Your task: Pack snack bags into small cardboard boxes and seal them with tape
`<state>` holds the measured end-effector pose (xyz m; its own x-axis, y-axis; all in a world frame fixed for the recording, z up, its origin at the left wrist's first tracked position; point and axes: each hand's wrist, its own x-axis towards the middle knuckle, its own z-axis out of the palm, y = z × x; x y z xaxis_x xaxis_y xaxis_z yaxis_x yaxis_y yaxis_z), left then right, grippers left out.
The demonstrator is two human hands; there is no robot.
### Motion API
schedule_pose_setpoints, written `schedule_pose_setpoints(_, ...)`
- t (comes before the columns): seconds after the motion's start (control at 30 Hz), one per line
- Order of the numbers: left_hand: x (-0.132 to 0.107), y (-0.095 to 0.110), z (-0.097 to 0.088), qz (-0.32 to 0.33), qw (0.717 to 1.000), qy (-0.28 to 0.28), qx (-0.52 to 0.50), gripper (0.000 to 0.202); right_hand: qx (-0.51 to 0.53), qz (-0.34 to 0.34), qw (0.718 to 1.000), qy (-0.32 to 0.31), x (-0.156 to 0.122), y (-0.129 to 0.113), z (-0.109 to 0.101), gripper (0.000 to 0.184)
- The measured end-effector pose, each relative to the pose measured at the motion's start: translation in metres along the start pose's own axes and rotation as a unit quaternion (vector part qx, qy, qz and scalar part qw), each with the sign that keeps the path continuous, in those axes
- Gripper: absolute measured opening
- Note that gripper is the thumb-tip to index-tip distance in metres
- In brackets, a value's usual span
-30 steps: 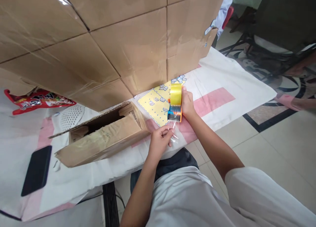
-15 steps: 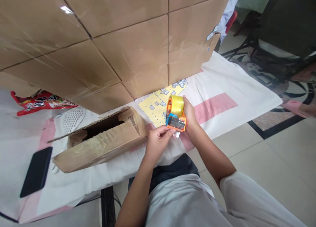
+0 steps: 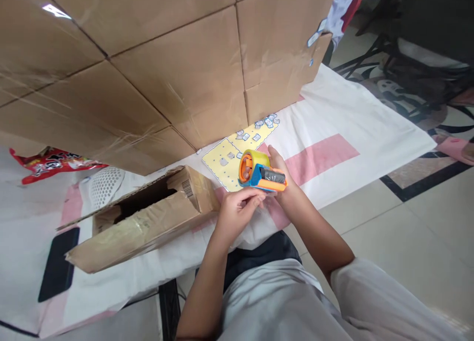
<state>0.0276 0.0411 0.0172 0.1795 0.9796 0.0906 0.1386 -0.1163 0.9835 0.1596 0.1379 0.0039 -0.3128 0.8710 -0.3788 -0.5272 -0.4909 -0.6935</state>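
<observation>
In the head view, my right hand (image 3: pixel 281 175) is wrapped round an orange and blue tape dispenser (image 3: pixel 272 178) from its far right side. A roll of yellowish clear tape (image 3: pixel 261 157) sits in the dispenser. My left hand (image 3: pixel 239 210) is closed in a pinch at the dispenser's lower edge, where a bit of clear tape shows by the fingertips. Left of that hand lies an opened, worn cardboard box (image 3: pixel 144 230), its long slot facing up. Beneath and behind the dispenser, a yellow printed sheet (image 3: pixel 218 165) with small drawings lies on the cloth.
A tall wall of taped cardboard (image 3: pixel 177 79) stands along the far side. On the white and pink tablecloth (image 3: pixel 326 113) are a dark phone (image 3: pixel 59 267), a red packet (image 3: pixel 62 163) and a white perforated object (image 3: pixel 107 185). Someone's foot in a pink slipper (image 3: pixel 454 148) shows at right.
The dispenser has tilted in my right hand, its orange and blue cutting end swinging right and the roll shifting slightly left. My left hand stays pinched beside it. The view has shifted a little.
</observation>
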Motion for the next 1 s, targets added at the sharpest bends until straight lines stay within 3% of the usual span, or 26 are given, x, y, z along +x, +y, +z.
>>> schedule_pose_setpoints(0.07, 0.002, -0.003, -0.002, 0.010, 1.000, -0.020, -0.004, 0.019, 0.074, 0.067, 0.995, -0.013, 0.000, -0.003, -0.001, 0.062)
schedule_pose_setpoints(0.2, 0.001, -0.006, -0.007, -0.008, 0.997, 0.010, -0.070, 0.017, 0.104, 0.036, 0.994, -0.015, -0.002, -0.009, 0.001, 0.060)
schedule_pose_setpoints(0.3, -0.001, -0.006, -0.008, -0.027, 0.994, 0.057, -0.090, 0.018, 0.090, -0.063, 0.994, 0.009, -0.009, -0.022, 0.001, 0.054)
schedule_pose_setpoints(0.37, -0.002, -0.004, -0.008, -0.043, 0.991, 0.077, -0.096, 0.020, 0.027, -0.157, 0.986, 0.046, -0.012, -0.035, -0.005, 0.049)
schedule_pose_setpoints(0.47, -0.003, -0.001, -0.007, -0.057, 0.987, 0.094, -0.116, 0.022, -0.116, -0.296, 0.942, 0.111, -0.009, -0.062, -0.025, 0.047)
schedule_pose_setpoints(0.53, -0.004, 0.001, -0.006, -0.061, 0.984, 0.108, -0.130, 0.022, -0.209, -0.344, 0.907, 0.125, -0.003, -0.079, -0.042, 0.048)
schedule_pose_setpoints(0.63, -0.006, 0.005, -0.005, -0.072, 0.978, 0.125, -0.149, 0.022, -0.309, -0.333, 0.886, 0.090, 0.009, -0.095, -0.065, 0.048)
schedule_pose_setpoints(0.73, -0.007, 0.009, -0.003, -0.090, 0.972, 0.136, -0.171, 0.024, -0.322, -0.305, 0.894, 0.068, 0.022, -0.096, -0.081, 0.052)
schedule_pose_setpoints(0.83, -0.009, 0.013, -0.002, -0.100, 0.966, 0.148, -0.185, 0.028, -0.331, -0.297, 0.891, 0.087, 0.027, -0.090, -0.091, 0.052)
schedule_pose_setpoints(0.9, -0.011, 0.016, -0.001, -0.098, 0.966, 0.154, -0.183, 0.029, -0.355, -0.320, 0.866, 0.146, 0.024, -0.089, -0.094, 0.046)
schedule_pose_setpoints(1.0, -0.015, 0.020, 0.000, -0.094, 0.967, 0.158, -0.178, 0.029, -0.389, -0.417, 0.764, 0.301, 0.005, -0.087, -0.088, 0.040)
